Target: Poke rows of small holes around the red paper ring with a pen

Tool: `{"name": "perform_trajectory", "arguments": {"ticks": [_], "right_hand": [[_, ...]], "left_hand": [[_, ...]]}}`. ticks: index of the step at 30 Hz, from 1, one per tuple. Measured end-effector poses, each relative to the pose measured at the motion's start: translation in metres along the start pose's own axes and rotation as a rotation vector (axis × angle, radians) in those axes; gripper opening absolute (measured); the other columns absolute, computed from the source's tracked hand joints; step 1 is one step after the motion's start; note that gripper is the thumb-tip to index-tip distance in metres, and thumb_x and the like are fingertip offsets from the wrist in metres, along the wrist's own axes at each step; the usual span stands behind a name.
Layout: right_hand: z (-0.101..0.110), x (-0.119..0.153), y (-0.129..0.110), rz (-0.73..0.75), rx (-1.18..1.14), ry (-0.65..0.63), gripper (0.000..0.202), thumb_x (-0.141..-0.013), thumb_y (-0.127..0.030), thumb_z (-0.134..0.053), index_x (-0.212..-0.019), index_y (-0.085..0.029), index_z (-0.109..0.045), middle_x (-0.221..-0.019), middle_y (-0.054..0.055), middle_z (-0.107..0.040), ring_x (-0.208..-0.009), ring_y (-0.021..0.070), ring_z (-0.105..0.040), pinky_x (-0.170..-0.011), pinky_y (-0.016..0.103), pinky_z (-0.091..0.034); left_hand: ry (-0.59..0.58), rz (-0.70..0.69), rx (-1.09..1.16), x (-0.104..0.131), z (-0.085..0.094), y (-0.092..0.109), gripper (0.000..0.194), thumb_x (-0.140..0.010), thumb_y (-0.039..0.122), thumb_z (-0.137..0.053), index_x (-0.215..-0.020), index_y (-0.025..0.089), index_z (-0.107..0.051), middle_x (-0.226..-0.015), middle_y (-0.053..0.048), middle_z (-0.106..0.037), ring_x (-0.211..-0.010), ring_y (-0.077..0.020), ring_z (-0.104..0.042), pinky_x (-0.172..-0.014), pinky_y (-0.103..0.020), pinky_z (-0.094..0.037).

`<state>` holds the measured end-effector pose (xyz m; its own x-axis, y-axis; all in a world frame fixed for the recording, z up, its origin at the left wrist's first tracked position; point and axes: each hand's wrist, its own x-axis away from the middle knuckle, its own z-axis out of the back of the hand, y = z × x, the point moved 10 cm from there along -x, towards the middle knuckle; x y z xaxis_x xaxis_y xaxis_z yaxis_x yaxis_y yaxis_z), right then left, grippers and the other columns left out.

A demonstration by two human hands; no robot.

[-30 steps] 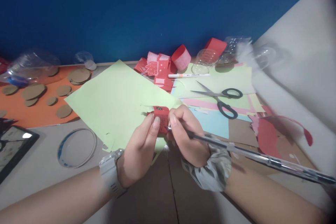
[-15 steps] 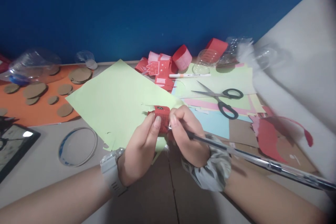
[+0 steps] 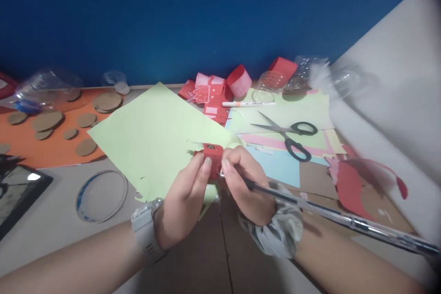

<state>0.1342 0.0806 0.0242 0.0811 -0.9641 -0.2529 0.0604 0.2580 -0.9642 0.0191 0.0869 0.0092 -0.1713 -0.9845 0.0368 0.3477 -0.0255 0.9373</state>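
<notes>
Between both hands is a small red paper piece (image 3: 214, 160) with dark drawn marks. My left hand (image 3: 184, 193) pinches its left side, thumb on top. The thumb and fingers of my right hand (image 3: 246, 181) are closed at its right edge, and a pen (image 3: 310, 204) passes through that hand, its long barrel pointing to the lower right. A large light green sheet (image 3: 148, 133) lies behind and left of the hands, with ragged cuts near its lower corner. Whether the pen's tip touches the red piece cannot be made out.
Open scissors (image 3: 289, 133) and a white marker (image 3: 248, 104) lie on coloured paper at the right. Red paper shapes (image 3: 215, 96) stand at the back. Cardboard discs (image 3: 48, 121) rest on orange paper (image 3: 17, 147); a tape ring (image 3: 101, 196) and a dark tablet (image 3: 20, 193) are at the left.
The whole view has shifted slightly, so things on the table appear a little lower. Both hands keep nearly the same hold on the red piece and the pen.
</notes>
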Motion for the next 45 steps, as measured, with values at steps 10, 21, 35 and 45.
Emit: {"name": "perform_trajectory", "arguments": {"ticks": [10, 21, 35, 45], "right_hand": [[0.002, 0.006, 0.01, 0.013, 0.066, 0.021, 0.031, -0.106, -0.035, -0.043, -0.078, -0.024, -0.042, -0.069, -0.004, -0.042, -0.06, 0.0135, -0.038, -0.057, 0.028, -0.034], [0.003, 0.006, 0.01, 0.032, 0.051, 0.033, 0.028, -0.106, -0.031, -0.045, -0.079, -0.024, -0.044, -0.07, -0.004, -0.044, -0.061, 0.0137, -0.039, -0.057, 0.028, -0.036], [0.003, 0.004, -0.004, 0.11, 0.107, 0.061, 0.029, -0.107, -0.034, -0.041, -0.079, -0.024, -0.042, -0.071, -0.003, -0.043, -0.061, 0.0147, -0.039, -0.057, 0.029, -0.035], [0.005, 0.007, 0.001, 0.106, 0.079, 0.062, 0.027, -0.106, -0.031, -0.044, -0.08, -0.025, -0.044, -0.071, -0.003, -0.044, -0.061, 0.0148, -0.039, -0.057, 0.03, -0.035]], "left_hand": [[-0.09, 0.129, 0.19, 0.004, -0.012, -0.014, 0.032, -0.104, 0.036, -0.041, -0.109, 0.022, -0.069, -0.124, -0.007, -0.075, -0.112, -0.0229, -0.069, -0.099, -0.031, -0.053], [-0.092, 0.127, 0.233, 0.007, -0.011, -0.016, 0.029, -0.105, 0.038, -0.044, -0.102, 0.023, -0.069, -0.109, -0.004, -0.076, -0.097, -0.0207, -0.069, -0.09, -0.029, -0.054], [-0.098, 0.162, 0.228, 0.009, -0.013, -0.021, 0.032, -0.102, 0.043, -0.043, -0.103, 0.022, -0.067, -0.111, -0.007, -0.075, -0.108, -0.0236, -0.068, -0.096, -0.03, -0.054], [-0.086, 0.069, 0.22, 0.005, -0.009, -0.011, 0.031, -0.105, 0.038, -0.042, -0.098, 0.022, -0.069, -0.098, -0.003, -0.077, -0.089, -0.0194, -0.07, -0.083, -0.026, -0.055]]}}
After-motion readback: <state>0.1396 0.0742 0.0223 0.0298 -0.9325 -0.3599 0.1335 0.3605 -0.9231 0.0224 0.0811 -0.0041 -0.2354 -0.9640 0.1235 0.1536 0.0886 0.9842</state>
